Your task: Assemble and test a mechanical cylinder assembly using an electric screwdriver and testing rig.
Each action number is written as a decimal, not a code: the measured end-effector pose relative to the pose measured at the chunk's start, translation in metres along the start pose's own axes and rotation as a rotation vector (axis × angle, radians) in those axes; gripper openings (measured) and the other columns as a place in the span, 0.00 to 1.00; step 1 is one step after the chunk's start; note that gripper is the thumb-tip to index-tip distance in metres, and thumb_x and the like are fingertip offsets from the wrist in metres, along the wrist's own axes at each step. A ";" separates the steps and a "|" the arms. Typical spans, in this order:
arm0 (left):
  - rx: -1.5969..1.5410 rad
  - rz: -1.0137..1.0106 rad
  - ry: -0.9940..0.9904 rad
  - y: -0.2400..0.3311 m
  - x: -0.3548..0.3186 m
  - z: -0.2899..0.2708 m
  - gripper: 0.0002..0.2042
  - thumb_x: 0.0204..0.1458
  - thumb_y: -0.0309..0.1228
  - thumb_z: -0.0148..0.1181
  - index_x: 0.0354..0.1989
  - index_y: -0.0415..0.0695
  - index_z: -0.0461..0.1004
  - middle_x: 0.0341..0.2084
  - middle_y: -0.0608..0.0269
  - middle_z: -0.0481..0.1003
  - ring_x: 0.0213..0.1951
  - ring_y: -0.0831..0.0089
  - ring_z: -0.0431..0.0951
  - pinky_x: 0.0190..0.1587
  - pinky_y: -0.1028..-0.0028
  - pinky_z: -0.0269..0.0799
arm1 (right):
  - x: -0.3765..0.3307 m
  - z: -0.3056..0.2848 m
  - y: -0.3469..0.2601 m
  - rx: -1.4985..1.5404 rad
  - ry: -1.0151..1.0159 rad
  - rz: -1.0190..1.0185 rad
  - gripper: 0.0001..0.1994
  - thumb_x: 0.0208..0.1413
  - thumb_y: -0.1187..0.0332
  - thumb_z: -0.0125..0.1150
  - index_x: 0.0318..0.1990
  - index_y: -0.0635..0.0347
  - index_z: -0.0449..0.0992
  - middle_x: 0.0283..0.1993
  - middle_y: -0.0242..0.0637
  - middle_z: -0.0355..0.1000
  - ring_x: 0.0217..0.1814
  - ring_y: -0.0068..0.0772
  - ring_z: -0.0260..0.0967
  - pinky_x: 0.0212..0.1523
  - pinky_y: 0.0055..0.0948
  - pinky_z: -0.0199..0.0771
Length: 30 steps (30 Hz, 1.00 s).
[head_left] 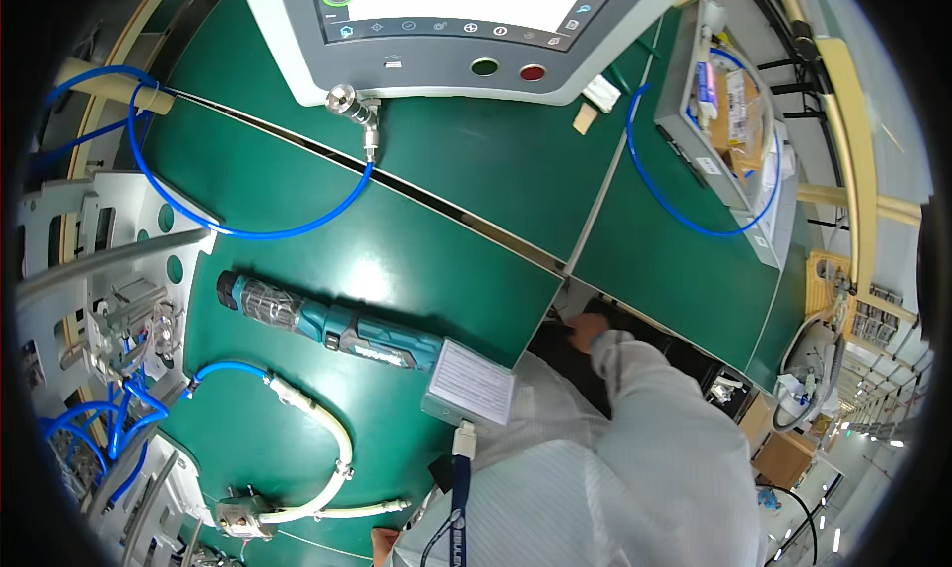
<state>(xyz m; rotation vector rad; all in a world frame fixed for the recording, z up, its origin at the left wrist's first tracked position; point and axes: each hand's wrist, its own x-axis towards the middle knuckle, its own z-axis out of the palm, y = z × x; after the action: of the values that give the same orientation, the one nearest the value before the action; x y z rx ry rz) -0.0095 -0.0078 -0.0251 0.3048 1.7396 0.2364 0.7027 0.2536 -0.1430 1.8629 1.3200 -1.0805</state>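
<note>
Nearest the camera, the right sleeve in pale work clothing rises from the lower edge and bends toward the dark gap under the counter's (416, 260) front edge. The right hand (588, 331) shows only as knuckles at that edge, reaching into the shadowed opening; whether its grip is apart, together or clamped on something cannot be told, since the fingers are hidden below the green surface. The left hand is hardly in view: a small patch at the bottom edge may belong to it, so its grip cannot be judged.

Just left of the right hand, across the counter edge, lies the electric screwdriver (327, 324), flat on the green surface. Its long axis runs from upper left down to the lower right, where its teal handle ends in a grey battery block (470, 383) carrying a white label, just beside the person's chest. The right hand is the nearer one to that end.

Farther off, a blue hose (248, 232) loops to a metal fitting under a grey touchscreen unit (446, 71).
</note>
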 end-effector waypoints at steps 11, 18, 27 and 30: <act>0.165 0.088 -0.029 0.061 0.080 0.077 0.20 0.59 0.51 0.55 0.42 0.46 0.68 0.23 0.65 0.69 0.23 0.73 0.74 0.28 0.71 0.74 | -0.102 0.124 0.243 -0.454 -0.327 0.295 0.12 0.58 0.61 0.51 0.36 0.54 0.81 0.39 0.42 0.78 0.41 0.45 0.75 0.40 0.48 0.73; 0.408 -0.021 -0.022 0.168 0.022 0.117 0.20 0.59 0.54 0.53 0.39 0.47 0.70 0.20 0.66 0.68 0.22 0.72 0.75 0.27 0.70 0.74 | 0.041 0.211 0.245 -0.092 0.017 0.199 0.12 0.58 0.64 0.51 0.31 0.55 0.81 0.34 0.41 0.79 0.33 0.42 0.77 0.32 0.43 0.76; 0.383 0.017 0.533 0.173 -0.063 0.061 0.23 0.58 0.60 0.50 0.40 0.51 0.67 0.14 0.71 0.62 0.18 0.75 0.73 0.20 0.74 0.69 | 0.045 0.357 0.205 0.351 -0.028 0.038 0.12 0.58 0.64 0.51 0.31 0.55 0.81 0.34 0.43 0.79 0.34 0.43 0.77 0.32 0.43 0.76; 0.248 0.151 0.801 0.133 -0.064 0.084 0.24 0.58 0.58 0.52 0.49 0.51 0.63 0.33 0.68 0.70 0.24 0.77 0.67 0.25 0.75 0.61 | 0.052 0.386 0.211 0.401 -0.043 -0.027 0.12 0.58 0.64 0.51 0.32 0.55 0.81 0.34 0.43 0.79 0.34 0.43 0.77 0.32 0.43 0.76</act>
<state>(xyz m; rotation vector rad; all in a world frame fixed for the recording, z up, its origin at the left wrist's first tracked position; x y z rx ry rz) 0.0942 0.0958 0.0616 0.5771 2.5497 0.2732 0.8064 -0.1113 -0.3708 2.0929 1.1690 -1.4780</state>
